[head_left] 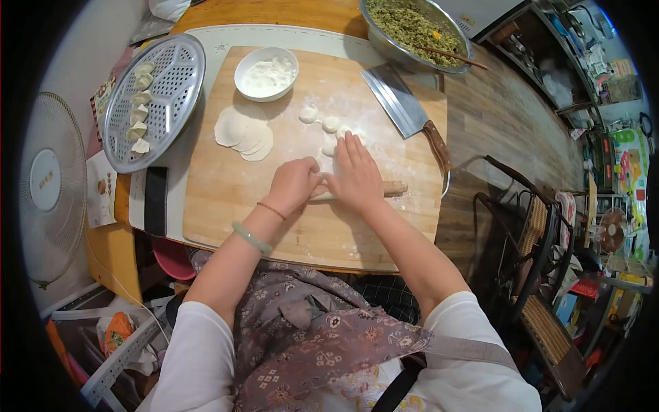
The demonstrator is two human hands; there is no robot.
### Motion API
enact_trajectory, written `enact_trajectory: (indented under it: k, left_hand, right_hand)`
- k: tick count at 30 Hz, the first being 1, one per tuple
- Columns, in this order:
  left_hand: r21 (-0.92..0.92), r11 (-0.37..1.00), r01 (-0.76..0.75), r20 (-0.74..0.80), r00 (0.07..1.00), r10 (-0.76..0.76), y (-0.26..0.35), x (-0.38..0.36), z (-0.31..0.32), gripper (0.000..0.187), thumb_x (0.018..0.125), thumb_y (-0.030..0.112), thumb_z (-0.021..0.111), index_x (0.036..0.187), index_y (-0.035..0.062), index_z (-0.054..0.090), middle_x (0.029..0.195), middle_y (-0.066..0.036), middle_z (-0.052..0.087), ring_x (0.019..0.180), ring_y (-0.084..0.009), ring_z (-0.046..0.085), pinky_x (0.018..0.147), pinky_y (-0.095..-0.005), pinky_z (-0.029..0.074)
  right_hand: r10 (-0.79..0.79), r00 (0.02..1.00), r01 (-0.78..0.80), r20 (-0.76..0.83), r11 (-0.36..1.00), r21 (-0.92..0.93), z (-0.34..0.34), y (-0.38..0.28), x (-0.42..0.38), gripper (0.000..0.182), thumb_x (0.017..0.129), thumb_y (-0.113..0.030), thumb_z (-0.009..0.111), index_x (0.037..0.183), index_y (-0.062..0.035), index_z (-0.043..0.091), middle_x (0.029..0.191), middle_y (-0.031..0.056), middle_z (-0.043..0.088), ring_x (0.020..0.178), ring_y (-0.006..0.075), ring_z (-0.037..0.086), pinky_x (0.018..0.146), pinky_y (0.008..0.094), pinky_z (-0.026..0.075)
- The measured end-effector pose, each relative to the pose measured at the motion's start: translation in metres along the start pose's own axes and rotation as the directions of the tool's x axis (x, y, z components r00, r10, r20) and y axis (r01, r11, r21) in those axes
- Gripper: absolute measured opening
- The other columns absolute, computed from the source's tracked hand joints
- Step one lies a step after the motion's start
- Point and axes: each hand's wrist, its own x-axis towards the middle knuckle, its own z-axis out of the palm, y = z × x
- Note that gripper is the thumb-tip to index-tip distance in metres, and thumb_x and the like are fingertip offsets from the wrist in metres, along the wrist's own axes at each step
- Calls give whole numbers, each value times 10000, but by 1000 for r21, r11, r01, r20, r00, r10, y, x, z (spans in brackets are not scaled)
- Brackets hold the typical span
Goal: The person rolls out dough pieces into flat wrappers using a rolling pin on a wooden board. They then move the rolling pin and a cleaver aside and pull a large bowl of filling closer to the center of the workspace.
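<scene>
My right hand [358, 175] lies with its palm over a wooden rolling pin [396, 187], fingers stretched forward to the small dough pieces. The pin's right end sticks out past the hand. Close beside it, my left hand [294, 184] is closed, its fingertips pinching the edge of a dough wrapper [322, 196] mostly hidden by the hands and pin. Several round dough pieces [308, 115] sit on the floured wooden board [220, 185]. A fanned stack of flat dough wrappers [245, 132] lies at left, below a white bowl of flour [269, 74].
A cleaver [397, 103] lies at the board's right edge, its handle toward the corner. Behind stands a metal bowl of green filling [415, 34] with chopsticks. At left are a perforated steel tray [168, 86] with several dumplings, a black phone [156, 201] and a fan [47, 180].
</scene>
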Motion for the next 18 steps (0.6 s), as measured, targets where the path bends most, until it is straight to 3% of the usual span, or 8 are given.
enact_trajectory:
  k: [3, 5, 7, 9, 12, 15, 16, 18]
  left_hand:
    - [28, 998, -52, 61, 997, 50, -6, -2, 1, 174, 780, 160, 648, 852, 10, 600, 730, -138, 629, 672, -276, 615, 634, -339, 488]
    - [-163, 985, 61, 3, 998, -61, -9, -15, -1, 167, 787, 162, 650, 844, 13, 600, 696, -130, 619, 653, -250, 611, 625, -321, 485]
    - [-189, 975, 120, 33, 993, -115, -11, -19, 1, 157, 790, 164, 649, 837, 21, 603, 665, -120, 609, 633, -235, 605, 615, -308, 481]
    - [-27, 999, 35, 59, 998, -33, -12, -17, 2, 154, 787, 168, 645, 826, 25, 601, 666, -117, 609, 623, -233, 602, 606, -304, 479]
    - [121, 992, -47, -3, 999, 47, -3, 0, -2, 151, 777, 154, 638, 820, 15, 597, 658, -115, 604, 611, -232, 599, 599, -307, 478]
    - [40, 999, 6, 91, 996, -9, -4, -2, -4, 153, 761, 154, 643, 815, 16, 605, 673, -122, 616, 618, -242, 605, 599, -320, 482]
    - [39, 999, 10, 89, 996, -13, -8, -5, -4, 153, 761, 154, 643, 815, 16, 605, 673, -122, 616, 618, -242, 605, 599, -320, 482]
    - [-141, 979, 145, 101, 986, -132, -15, -15, -4, 192, 770, 228, 611, 786, 38, 631, 753, -188, 629, 756, -349, 613, 684, -418, 485]
  right_hand:
    - [-29, 996, 25, 88, 998, 52, -15, -12, -53, 669, 811, -376, 590, 1328, 3, 396, 1391, 187, 391, 1280, 327, 380, 1037, 440, 309]
    - [-158, 944, 132, 288, 985, 107, -31, -21, -90, 680, 811, -373, 588, 1331, 14, 384, 1392, 191, 385, 1279, 341, 374, 1043, 444, 303]
    - [-140, 955, 116, 262, 988, 104, -22, -15, -74, 691, 811, -375, 588, 1340, 13, 372, 1399, 188, 377, 1291, 337, 359, 1049, 443, 293]
    - [-136, 962, 113, 239, 988, 106, -10, -10, -39, 702, 811, -377, 587, 1349, 12, 360, 1406, 186, 368, 1303, 332, 343, 1055, 443, 284]
    - [28, 999, -27, 43, 1000, -14, 1, -6, -5, 714, 805, -390, 593, 1354, 3, 361, 1412, 181, 360, 1310, 320, 340, 1054, 439, 283]
    - [10, 995, -13, 100, 1000, 28, -13, -15, -54, 718, 802, -383, 600, 1357, 3, 358, 1418, 181, 352, 1312, 316, 338, 1056, 437, 281]
    - [-71, 973, 60, 218, 997, 57, -23, -18, -82, 720, 802, -377, 600, 1358, 7, 352, 1421, 185, 347, 1310, 323, 337, 1059, 438, 279]
    - [-153, 933, 128, 326, 987, 96, -25, -18, -87, 722, 802, -370, 599, 1360, 11, 345, 1423, 190, 342, 1308, 330, 336, 1062, 439, 277]
